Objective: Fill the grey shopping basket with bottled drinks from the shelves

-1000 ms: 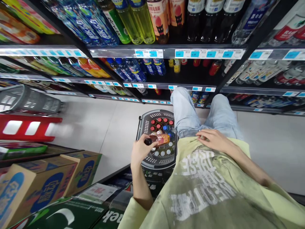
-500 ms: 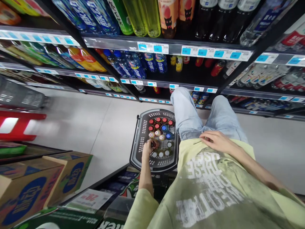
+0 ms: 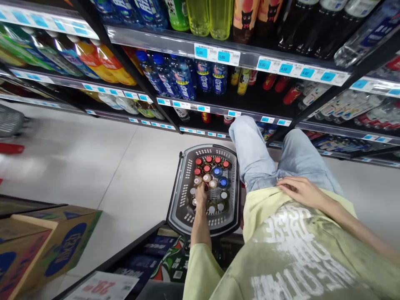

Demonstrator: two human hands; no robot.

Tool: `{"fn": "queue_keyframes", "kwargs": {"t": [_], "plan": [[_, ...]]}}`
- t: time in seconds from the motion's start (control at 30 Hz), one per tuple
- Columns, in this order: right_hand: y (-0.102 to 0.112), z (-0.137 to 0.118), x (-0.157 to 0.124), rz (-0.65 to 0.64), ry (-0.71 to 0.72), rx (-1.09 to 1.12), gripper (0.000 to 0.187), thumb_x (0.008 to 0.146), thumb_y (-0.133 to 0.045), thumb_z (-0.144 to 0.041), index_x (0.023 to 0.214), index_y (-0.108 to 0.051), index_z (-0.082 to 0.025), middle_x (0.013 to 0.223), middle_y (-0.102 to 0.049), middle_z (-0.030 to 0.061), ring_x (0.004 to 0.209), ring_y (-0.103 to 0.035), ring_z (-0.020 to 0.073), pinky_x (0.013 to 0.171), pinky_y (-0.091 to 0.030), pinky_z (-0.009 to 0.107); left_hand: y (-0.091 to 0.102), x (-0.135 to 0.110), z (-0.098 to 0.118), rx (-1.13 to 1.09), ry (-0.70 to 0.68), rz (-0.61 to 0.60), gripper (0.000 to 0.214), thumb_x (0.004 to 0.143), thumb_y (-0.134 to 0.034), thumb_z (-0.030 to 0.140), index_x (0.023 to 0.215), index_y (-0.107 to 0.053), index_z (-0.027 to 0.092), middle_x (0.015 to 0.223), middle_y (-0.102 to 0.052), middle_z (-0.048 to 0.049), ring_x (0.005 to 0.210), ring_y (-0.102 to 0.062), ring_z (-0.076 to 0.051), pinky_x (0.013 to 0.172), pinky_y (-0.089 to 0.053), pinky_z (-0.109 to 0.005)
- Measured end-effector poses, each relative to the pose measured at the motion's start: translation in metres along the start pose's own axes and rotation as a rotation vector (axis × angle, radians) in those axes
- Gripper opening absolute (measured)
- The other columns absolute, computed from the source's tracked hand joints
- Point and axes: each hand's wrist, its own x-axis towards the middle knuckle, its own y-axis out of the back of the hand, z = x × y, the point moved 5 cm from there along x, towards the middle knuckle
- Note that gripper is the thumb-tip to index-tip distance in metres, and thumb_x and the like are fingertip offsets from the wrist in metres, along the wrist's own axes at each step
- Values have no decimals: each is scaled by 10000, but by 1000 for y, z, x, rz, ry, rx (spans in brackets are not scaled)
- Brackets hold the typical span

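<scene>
Left hand in the basket: our bare left hand (image 3: 201, 192) reaches down inside the rounded grey plastic basket with slotted walls (image 3: 180, 189); a small dark shape (image 3: 206, 187) shows at its fingertips, but we cannot tell whether they clamp it.
Right hand at the waist: our bare right hand (image 3: 295, 189) rests loosely over the light-blue denim jeans (image 3: 254, 158), nothing visible in it.
Crowded caps: the round cream-capped bottles (image 3: 206, 178) stand just beside our fingers, so a sideways knock could tip one.
Hidden base: our hand covers what is below, so a bottle let go unseen could settle crooked or lean on the bottles with pale grey caps (image 3: 220, 206).
Orange-labelled bottle: a second ago we see it tilted above the basket, dark cap in our left hand; now its label is out of sight, and we judge it is down under that hand.
Basket's left side: two pale caps (image 3: 194, 201) now show left of our wrist, where half a second ago our hand is.
</scene>
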Motion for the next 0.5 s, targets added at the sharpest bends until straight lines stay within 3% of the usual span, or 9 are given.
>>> {"fn": "queue_keyframes", "kwargs": {"t": [0.13,0.33,0.5], "plan": [[-3,2,2,-12,-46,-31,252,1044,-605,-400,1083,-824,-281,1042,-852,44,768,-787,243,677,-627,353,-6,8,-3,-53,32,24,415,972,-467,66,1316,-678,165,1263,-730,-180,1256,-677,-361,1046,-489,-427],[-6,4,4,-48,-77,-51,287,1058,-572,-411,1078,-816,-262,1051,-845,51,752,-767,229,694,-612,349,-18,9,-3,-131,71,56,466,1007,-392,33,1367,-678,110,1468,-657,-207,1414,-596,-301,1163,-455,-374],[-9,3,5,-97,-118,-41,330,1079,-531,-435,1104,-798,-242,1048,-829,63,763,-744,223,708,-580,339,-14,13,-2,-147,134,48,471,948,-557,49,1386,-698,152,1504,-660,-174,1428,-608,-289,1188,-458,-344]]}}
